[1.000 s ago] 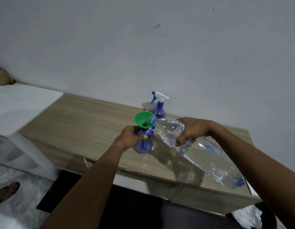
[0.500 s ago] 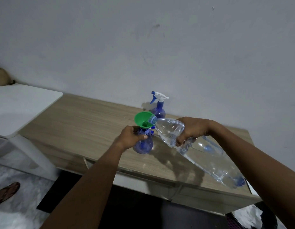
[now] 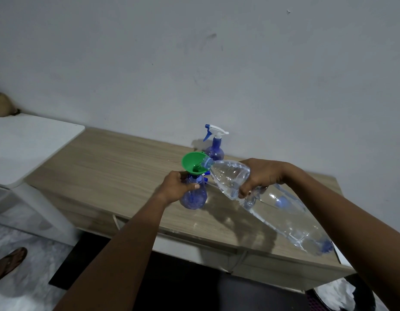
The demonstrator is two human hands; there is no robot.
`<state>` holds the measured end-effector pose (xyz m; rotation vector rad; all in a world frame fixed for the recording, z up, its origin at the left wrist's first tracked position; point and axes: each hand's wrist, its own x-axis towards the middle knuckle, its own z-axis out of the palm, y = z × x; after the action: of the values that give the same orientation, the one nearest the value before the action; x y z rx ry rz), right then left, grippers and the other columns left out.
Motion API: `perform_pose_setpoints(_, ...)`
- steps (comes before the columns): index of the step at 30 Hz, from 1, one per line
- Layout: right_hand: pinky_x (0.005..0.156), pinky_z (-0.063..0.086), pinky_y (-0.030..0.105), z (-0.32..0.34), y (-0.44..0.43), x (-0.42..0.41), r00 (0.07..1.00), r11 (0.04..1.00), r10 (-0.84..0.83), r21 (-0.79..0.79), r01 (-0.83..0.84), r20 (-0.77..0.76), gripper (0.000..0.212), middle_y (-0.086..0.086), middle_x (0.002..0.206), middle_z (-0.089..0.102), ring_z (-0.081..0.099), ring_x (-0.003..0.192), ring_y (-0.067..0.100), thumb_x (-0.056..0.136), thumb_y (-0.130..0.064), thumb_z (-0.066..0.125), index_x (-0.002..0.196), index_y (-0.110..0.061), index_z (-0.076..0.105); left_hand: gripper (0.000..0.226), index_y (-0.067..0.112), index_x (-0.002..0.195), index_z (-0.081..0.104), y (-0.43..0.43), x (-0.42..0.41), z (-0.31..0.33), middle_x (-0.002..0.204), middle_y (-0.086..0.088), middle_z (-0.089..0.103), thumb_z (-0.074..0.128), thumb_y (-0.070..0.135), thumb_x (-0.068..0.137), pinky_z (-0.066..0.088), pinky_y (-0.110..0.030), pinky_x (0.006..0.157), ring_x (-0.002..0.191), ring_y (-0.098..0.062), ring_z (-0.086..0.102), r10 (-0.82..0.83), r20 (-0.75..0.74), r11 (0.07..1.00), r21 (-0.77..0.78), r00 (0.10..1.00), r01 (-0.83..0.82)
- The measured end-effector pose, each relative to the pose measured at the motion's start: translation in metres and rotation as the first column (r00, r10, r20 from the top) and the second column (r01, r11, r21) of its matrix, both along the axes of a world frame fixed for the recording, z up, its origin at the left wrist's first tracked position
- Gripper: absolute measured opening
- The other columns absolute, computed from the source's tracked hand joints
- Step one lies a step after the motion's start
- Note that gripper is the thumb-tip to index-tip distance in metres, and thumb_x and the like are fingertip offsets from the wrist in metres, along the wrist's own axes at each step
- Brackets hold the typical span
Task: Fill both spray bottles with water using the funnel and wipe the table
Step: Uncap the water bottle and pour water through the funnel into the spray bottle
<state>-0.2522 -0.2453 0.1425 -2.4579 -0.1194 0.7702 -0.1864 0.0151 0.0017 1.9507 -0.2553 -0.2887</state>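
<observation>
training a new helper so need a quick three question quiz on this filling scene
1. True or false: the green funnel sits in the spray bottle held by the left hand.
2. Which hand tilts the clear water bottle? A left, B right.
3. Fill in: the second spray bottle, trigger head on, stands by the ___.
Key: 1 true; 2 B, the right hand; 3 wall.

Legible markings: none recorded.
The clear water bottle (image 3: 273,212), near spray bottle (image 3: 193,198), far spray bottle (image 3: 214,151), green funnel (image 3: 191,160), wooden table (image 3: 104,167) and wall (image 3: 194,63) carried no text, label, brand, number or sign that could be read.
</observation>
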Motion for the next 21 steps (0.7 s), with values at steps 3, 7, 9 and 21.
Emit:
perform_pose_setpoints(3,0.076,0.065,0.047,0.000,0.000,0.000,1.000,1.000,-0.004,0.010,0.004,0.006,0.060,0.008,0.108,0.075,0.076,0.093,0.029,0.072,-0.020,0.087,0.125,-0.022,0.061,0.042,0.010,0.115,0.072,0.000,0.000,0.000,0.104,0.001,0.074,0.084,0.010,0.076,0.047,-0.004,0.068,0.085,-0.003,0.066,0.001,-0.003,1.000,-0.006,1.000,-0.001)
perform_pose_setpoints(7,0.077,0.065,0.047,0.001,0.001,0.000,1.000,1.000,0.007,0.004,-0.007,0.021,0.059,0.007,0.111,0.073,0.075,0.096,0.028,0.073,-0.020,0.087,0.125,-0.023,0.060,0.043,0.011,0.116,0.072,0.002,0.000,-0.001,0.107,-0.001,0.075,0.085,0.012,0.075,0.053,-0.021,0.082,0.095,-0.010,0.070,-0.013,-0.022,1.000,-0.029,1.000,0.012)
perform_pose_setpoints(9,0.075,0.065,0.044,0.000,0.001,0.000,1.000,0.999,0.014,0.035,-0.015,0.028,0.060,0.008,0.112,0.073,0.075,0.094,0.027,0.072,-0.019,0.087,0.126,-0.024,0.060,0.043,0.011,0.116,0.072,0.002,-0.001,0.000,0.106,-0.001,0.075,0.085,0.011,0.075,0.053,-0.023,0.082,0.093,-0.010,0.069,-0.010,-0.025,1.000,-0.030,1.000,0.009)
perform_pose_setpoints(21,0.071,0.053,0.018,-0.047,-0.008,-0.016,0.568,0.796,-0.600,0.495,0.349,0.564,0.065,-0.016,0.098,0.067,0.067,0.085,0.000,0.061,-0.018,0.094,0.113,-0.025,0.054,0.037,0.016,0.110,0.073,0.000,-0.004,0.004,0.097,0.007,0.075,0.085,0.016,0.076,0.050,-0.014,0.073,0.083,0.003,0.067,-0.003,-0.033,1.000,-0.016,0.999,0.003)
